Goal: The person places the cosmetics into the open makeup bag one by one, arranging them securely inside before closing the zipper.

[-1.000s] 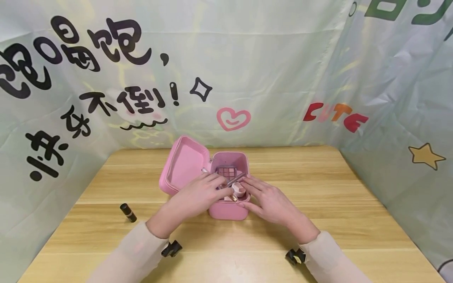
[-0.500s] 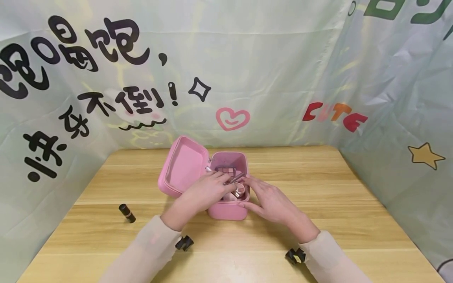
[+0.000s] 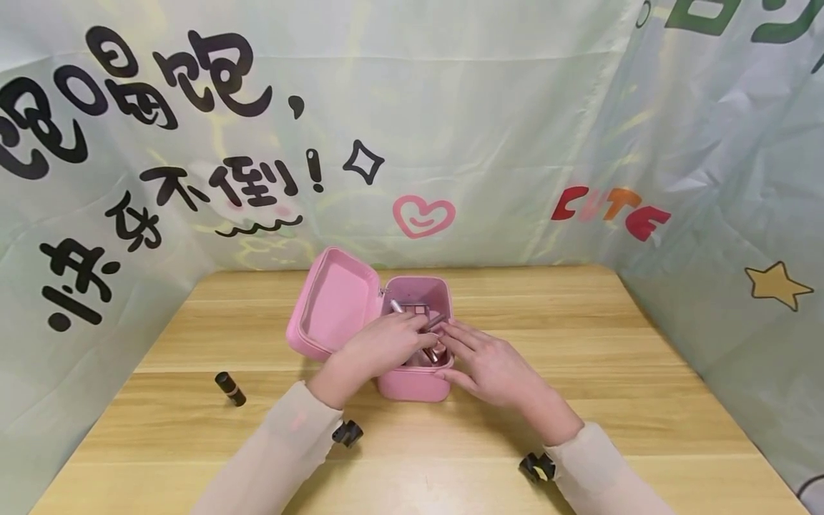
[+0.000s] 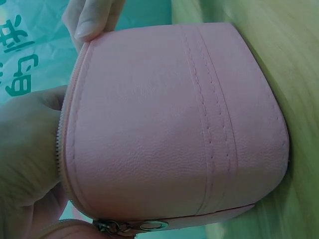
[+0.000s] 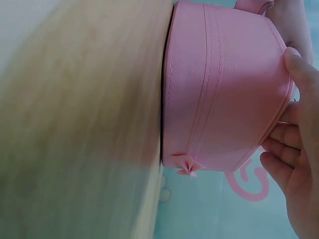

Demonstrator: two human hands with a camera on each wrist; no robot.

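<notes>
A pink makeup case (image 3: pixel 414 386) stands unzipped, its lid (image 3: pixel 337 304) folded out to the left. My left hand (image 3: pixel 389 340) reaches over the near left rim with its fingers down among the cosmetics. A slim tube with a silvery white end (image 3: pixel 395 306) sticks out past these fingers, which hide the rest of it. My right hand (image 3: pixel 489 361) grips the case's right rim; its thumb (image 5: pixel 294 64) lies on the near corner and the other fingers along the side. Inside the case, an eyeshadow palette (image 3: pixel 420 309), a dark pencil (image 3: pixel 435 322) and a rose-gold item (image 3: pixel 440 352) show partly.
A black lipstick-like tube (image 3: pixel 229 388) lies on the wooden table (image 3: pixel 560 307) at the left. Printed cloth (image 3: pixel 502 143) hangs behind the table and at both sides. A small pink bow (image 5: pixel 187 165) sits on the case's outside.
My left hand has moved right and deeper over the case, and the tube's pale end has shifted right with it. My right hand has stayed at the rim.
</notes>
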